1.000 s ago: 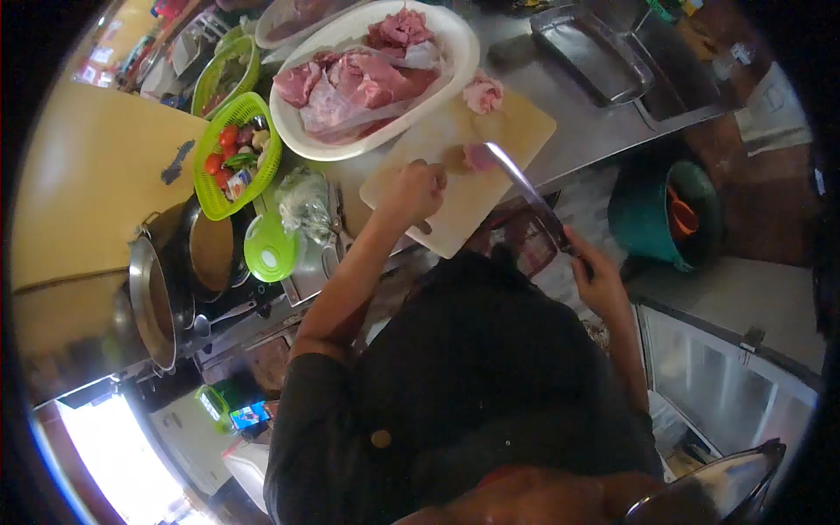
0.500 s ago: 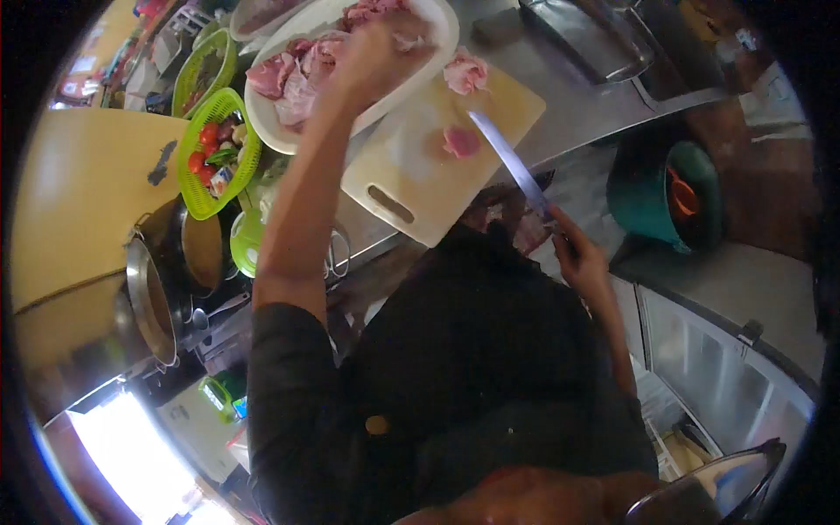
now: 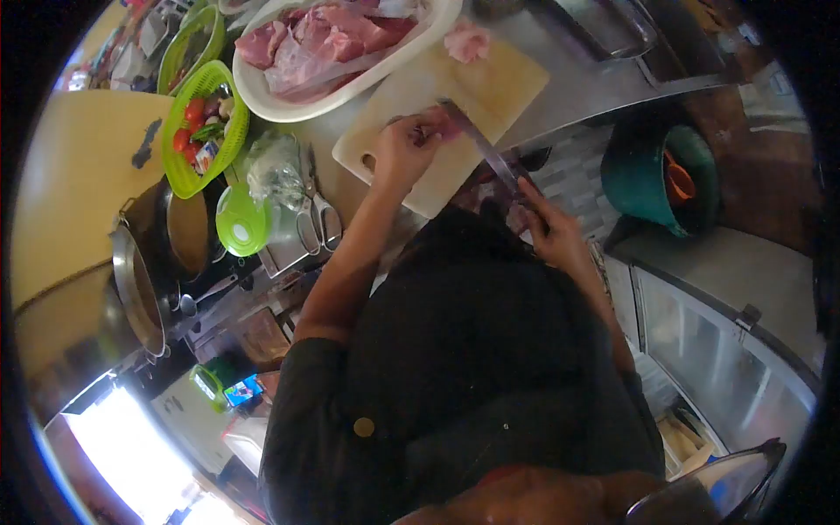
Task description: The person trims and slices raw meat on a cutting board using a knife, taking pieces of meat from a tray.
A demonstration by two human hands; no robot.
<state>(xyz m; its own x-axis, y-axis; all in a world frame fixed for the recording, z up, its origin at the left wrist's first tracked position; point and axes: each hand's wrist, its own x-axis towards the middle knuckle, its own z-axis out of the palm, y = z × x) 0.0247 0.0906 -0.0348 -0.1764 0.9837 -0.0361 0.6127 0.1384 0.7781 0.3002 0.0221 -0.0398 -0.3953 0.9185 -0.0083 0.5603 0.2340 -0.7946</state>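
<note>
My left hand [image 3: 405, 146] is over the cutting board [image 3: 499, 79], its fingers curled against a small piece of meat [image 3: 448, 125]. My right hand [image 3: 553, 232] grips the handle of a long knife [image 3: 483, 146], and the blade's far end lies at that piece. Another pale pink lump of meat [image 3: 466, 42] sits on the board's far part. Beyond the board, a white oval tub [image 3: 282, 114] holds large pieces of raw meat [image 3: 337, 39] and clear plastic.
Left of the board are a green basket [image 3: 173, 171] of vegetables, a green-lidded container [image 3: 242, 220], a plastic bag [image 3: 276, 172] and scissors [image 3: 319, 223]. Pans [image 3: 140, 284] stand farther left. A metal tray [image 3: 604, 26] is at the back right, a green bin [image 3: 643, 179] below.
My left hand has come back from the tub to the small piece on the board. The knife has moved left to meet that piece. The view has shifted slightly.
</note>
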